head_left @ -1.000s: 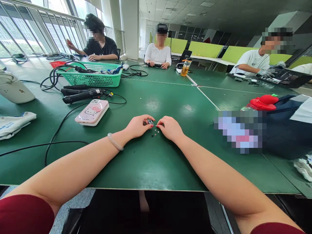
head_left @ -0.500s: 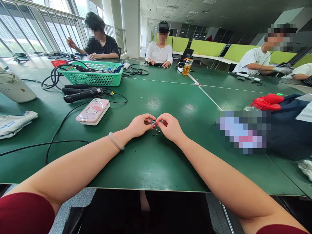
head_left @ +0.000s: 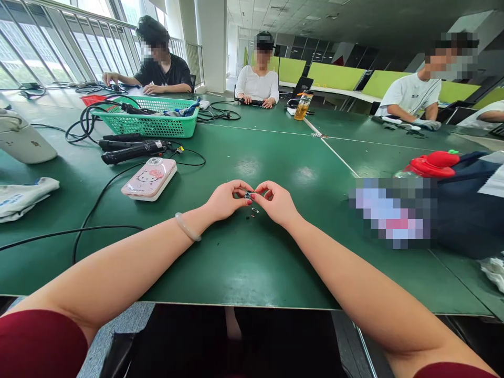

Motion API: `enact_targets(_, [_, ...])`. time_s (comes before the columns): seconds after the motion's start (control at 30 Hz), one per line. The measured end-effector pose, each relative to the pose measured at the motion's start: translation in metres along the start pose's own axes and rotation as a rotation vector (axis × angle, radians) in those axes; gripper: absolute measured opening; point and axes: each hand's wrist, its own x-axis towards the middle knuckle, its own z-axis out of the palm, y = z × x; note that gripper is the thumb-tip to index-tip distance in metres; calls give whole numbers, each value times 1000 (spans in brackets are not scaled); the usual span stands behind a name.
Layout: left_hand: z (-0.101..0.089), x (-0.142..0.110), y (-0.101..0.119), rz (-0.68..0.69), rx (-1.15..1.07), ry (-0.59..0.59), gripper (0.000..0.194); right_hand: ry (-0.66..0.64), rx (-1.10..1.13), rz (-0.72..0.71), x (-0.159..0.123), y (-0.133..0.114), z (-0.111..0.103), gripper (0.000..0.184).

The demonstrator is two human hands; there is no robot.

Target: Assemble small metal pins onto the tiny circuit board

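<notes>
Between the fingertips of both hands is a small dark electronic-looking piece with silvery parts (head_left: 248,195), too small to name more exactly. My left hand (head_left: 227,199), with a pale bangle at its wrist, pinches it from the left. From the right, my right hand (head_left: 277,203) meets it with thumb and forefinger pressed together. Just below the fingertips, a tiny silvery rectangular part (head_left: 255,210) lies on the green table (head_left: 244,262), with a few dark specks beside it.
Left of my hands lie a pink-cased phone (head_left: 149,179), black handheld devices (head_left: 134,152) and a cable. Behind them stands a green basket (head_left: 153,126). A dark bag (head_left: 464,210) and a red-lidded container (head_left: 435,165) are at right. Several people sit around the table.
My fingers have shifted slightly around the small piece, showing more of it. The person at far left has lowered a raised hand, and the person at right has drawn their arms in.
</notes>
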Motion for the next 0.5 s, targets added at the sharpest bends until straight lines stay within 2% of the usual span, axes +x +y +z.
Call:
enact_targets(0.07, [0, 0, 0, 3, 28, 28, 30, -66, -23, 44, 0, 1, -1, 25])
enact_targets(0.13, [0, -1, 1, 1, 68, 41, 30, -114, -79, 17, 0, 2, -1, 30])
enact_targets(0.27, [-1, -2, 0, 20, 134, 44, 29, -93, -172, -89, 0, 2, 0, 32])
enact_targets(0.4, [-1, -2, 0, 9, 177, 42, 28, -88, -212, -95, 1, 1, -1, 32])
enact_targets(0.5, [-1, -2, 0, -15, 216, 50, 27, -146, -248, -65, 2, 4, -6, 36])
